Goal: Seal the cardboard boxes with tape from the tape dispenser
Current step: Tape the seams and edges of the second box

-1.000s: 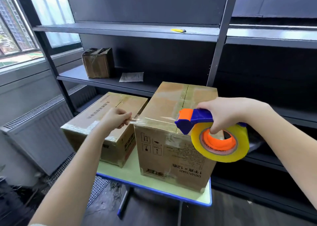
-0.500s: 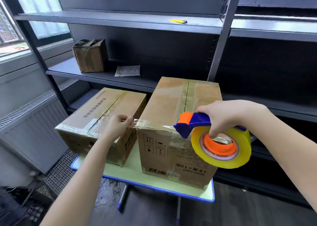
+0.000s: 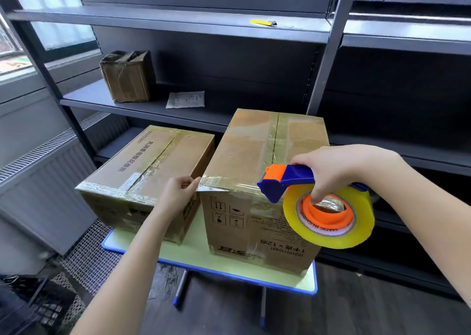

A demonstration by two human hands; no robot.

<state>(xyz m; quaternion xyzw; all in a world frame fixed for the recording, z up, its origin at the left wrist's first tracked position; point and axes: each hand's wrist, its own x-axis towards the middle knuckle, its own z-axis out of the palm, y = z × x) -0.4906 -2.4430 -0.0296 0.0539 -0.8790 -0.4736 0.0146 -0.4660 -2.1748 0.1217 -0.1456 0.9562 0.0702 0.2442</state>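
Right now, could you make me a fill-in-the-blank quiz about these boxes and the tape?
1. The right hand holds the tape dispenser, whose roll is ____ in colour.
2. The left hand pinches the tape end at a top ____ of the tall box.
3. On the table, the low box stands to the ____ of the tall box.
4. The small box stands on a ____.

Missing words: yellow; corner; left; shelf.
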